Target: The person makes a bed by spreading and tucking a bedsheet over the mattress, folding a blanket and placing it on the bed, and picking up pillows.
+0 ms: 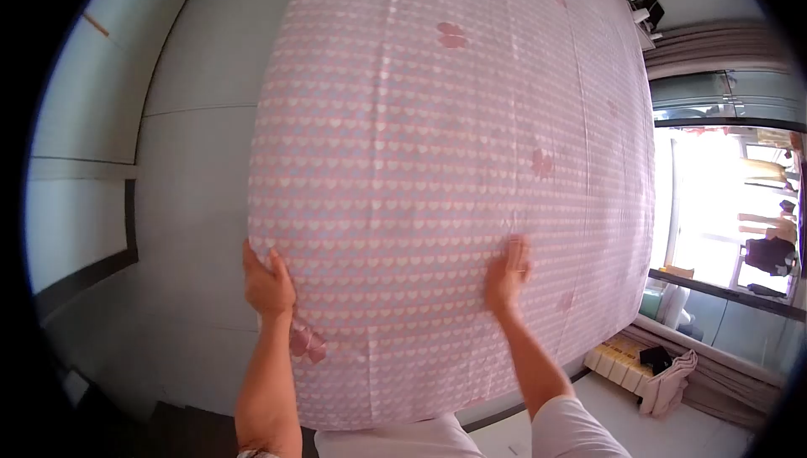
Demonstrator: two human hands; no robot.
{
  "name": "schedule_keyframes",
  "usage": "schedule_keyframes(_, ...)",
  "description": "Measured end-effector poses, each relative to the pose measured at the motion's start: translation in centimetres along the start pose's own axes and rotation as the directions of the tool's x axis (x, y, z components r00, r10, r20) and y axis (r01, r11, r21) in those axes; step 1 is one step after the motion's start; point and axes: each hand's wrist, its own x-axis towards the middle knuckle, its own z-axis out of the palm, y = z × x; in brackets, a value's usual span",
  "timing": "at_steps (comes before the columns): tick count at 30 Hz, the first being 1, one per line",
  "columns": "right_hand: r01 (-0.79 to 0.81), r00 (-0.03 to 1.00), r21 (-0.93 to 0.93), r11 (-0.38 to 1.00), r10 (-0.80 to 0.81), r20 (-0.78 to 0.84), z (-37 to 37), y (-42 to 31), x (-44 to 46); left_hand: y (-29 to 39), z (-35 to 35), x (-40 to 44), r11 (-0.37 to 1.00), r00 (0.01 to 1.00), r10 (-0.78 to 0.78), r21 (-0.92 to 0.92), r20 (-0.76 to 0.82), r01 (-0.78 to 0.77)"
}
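A pink bed sheet [437, 172] with rows of pale hearts and a few darker pink flower shapes covers a large bed. At the bed's left edge is my left hand [269, 286], touching the sheet with the thumb apart from the fingers. Its fingers run along the side of the mattress and are partly hidden. My right hand [508, 277] rests on the top of the sheet, right of the middle, slightly blurred. Its fingers are stretched out, and I see nothing held in it. Long creases run through the sheet away from me.
Grey floor [197, 164] runs along the bed's left side. On the right are a bright window [702, 197], gathered curtains [714, 50] and a cream ribbed radiator [618, 363] with cloths [668, 382] on it. Clothes [769, 256] hang beyond the window.
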Motion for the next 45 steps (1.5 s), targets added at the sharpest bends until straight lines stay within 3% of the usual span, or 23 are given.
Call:
schedule_keyframes(1, -0.217, 0.975, 0.221, 0.951, 0.224, -0.004, 1.0, 5.2, 2.0, 0.4, -0.1, 0.1, 1.000, 1.000, -0.025, -0.003, 0.007, 0.025)
schedule_keyframes(3, -0.571, 0.819, 0.154, 0.807, 0.572, 0.043, -0.7, 8.9, 6.0, -0.1, 0.0, -0.2, 0.999, 0.998, -0.053, -0.003, 0.019, 0.053)
schedule_keyframes(5, -0.688, 0.720, 0.172, 0.705, 0.692, 0.050, -1.1, 9.0, 11.4, -0.4, 0.2, 0.0, 0.999, 0.999, -0.032, -0.035, 0.018, 0.033)
schedule_keyframes(8, -0.396, 0.918, 0.196, 0.897, 0.393, 0.057, -4.1, 0.9, 19.6, 0.9, -0.4, 0.1, 0.996, 0.997, -0.061, -0.062, 0.038, 0.063)
schedule_keyframes(9, -0.382, 0.907, 0.201, 0.902, 0.408, -0.108, -1.9, -2.3, 22.7, 0.7, -0.3, 0.1, 0.996, 0.997, -0.058, -0.060, 0.043, 0.060)
schedule_keyframes(10, -0.188, 0.968, -0.047, 0.981, 0.177, -0.177, -0.9, -5.1, 25.1, 0.4, -0.1, 0.1, 0.998, 0.998, -0.056, -0.029, 0.037, 0.057)
schedule_keyframes(11, -0.104, 0.956, 0.147, 0.984, 0.140, -0.259, -0.9, -9.7, 26.7, 0.1, 0.1, 0.1, 0.998, 0.998, -0.057, 0.001, 0.028, 0.057)
schedule_keyframes(13, 0.069, 0.905, -0.023, 0.997, -0.072, -0.418, 0.0, -19.2, 28.1, -0.3, 0.4, 0.0, 0.999, 0.999, -0.039, -0.026, 0.021, 0.040)
schedule_keyframes(16, 0.417, 0.890, 0.163, 0.894, -0.366, -0.272, -2.5, -32.2, 22.9, -1.5, 0.8, -0.1, 0.999, 0.999, -0.026, -0.038, 0.022, 0.027)
schedule_keyframes(17, 0.631, 0.768, 0.274, 0.726, -0.536, -0.351, -2.7, -34.5, 20.9, -1.6, 1.0, -0.2, 0.999, 0.999, -0.043, -0.031, 0.027, 0.044)
schedule_keyframes(19, 0.672, 0.688, 0.396, 0.625, -0.726, -0.021, -5.3, -38.4, 16.1, -1.1, 0.8, -0.1, 0.998, 0.999, -0.033, -0.044, 0.037, 0.034)
schedule_keyframes(21, 0.855, 0.391, 0.478, 0.201, -0.856, -0.338, -5.8, -36.4, 13.6, -0.9, 0.7, 0.0, 0.998, 0.998, -0.025, -0.048, 0.055, 0.028)
schedule_keyframes(23, 0.865, 0.462, 0.394, 0.312, -0.803, -0.377, -6.6, -32.1, 14.6, -1.1, 1.0, -0.1, 1.000, 0.999, -0.028, -0.001, 0.016, 0.028)
schedule_keyframes(25, 0.650, 0.738, 0.364, 0.667, -0.669, -0.091, -6.8, -24.2, 18.2, -1.4, 1.0, -0.2, 0.999, 0.998, -0.038, -0.013, 0.045, 0.039)
schedule_keyframes(26, 0.450, 0.893, 0.451, 0.771, -0.397, -0.212, -3.7, -18.9, 19.3, -1.5, 1.0, -0.1, 0.999, 0.997, -0.049, -0.019, 0.060, 0.050)
schedule_keyframes(29, -0.141, 0.966, 0.136, 0.981, 0.166, -0.198, -2.6, -4.6, 21.4, -0.8, 0.6, -0.1, 0.999, 0.999, -0.027, -0.034, 0.041, 0.028)
schedule_keyframes(32, -0.316, 0.923, 0.206, 0.926, 0.351, -0.160, -2.8, -1.8, 20.9, -0.7, 0.6, 0.1, 0.997, 0.998, 0.052, -0.056, -0.017, -0.053)
schedule_keyframes(34, -0.216, 0.969, 0.001, 0.976, 0.214, -0.127, -2.1, -5.0, 21.2, -1.8, 1.1, -0.2, 1.000, 1.000, 0.008, -0.024, 0.005, -0.008)
schedule_keyframes(37, 0.157, 0.971, 0.180, 0.971, -0.118, -0.208, -3.1, -16.1, 20.2, -1.5, 1.2, -0.3, 1.000, 1.000, -0.009, -0.009, 0.004, 0.009)
schedule_keyframes(40, 0.457, 0.882, 0.391, 0.799, -0.465, -0.081, -4.2, -27.6, 16.1, -1.4, 0.9, -0.2, 0.999, 0.998, 0.040, 0.006, -0.039, -0.040)
schedule_keyframes(41, 0.559, 0.829, 0.380, 0.737, -0.507, -0.237, -3.3, -30.8, 13.3, -1.4, 1.0, -0.3, 0.998, 0.997, 0.062, 0.024, -0.044, -0.061)
schedule_keyframes(44, 0.640, 0.750, 0.501, 0.582, -0.614, -0.245, -3.4, -33.7, 6.0, -2.5, 1.3, -0.3, 0.998, 0.998, -0.043, 0.041, 0.042, 0.041)
schedule_keyframes(45, 0.730, 0.612, 0.552, 0.402, -0.744, -0.267, -3.1, -33.2, 4.3, -2.6, 1.2, -0.4, 0.998, 0.997, -0.034, 0.060, 0.066, 0.030)
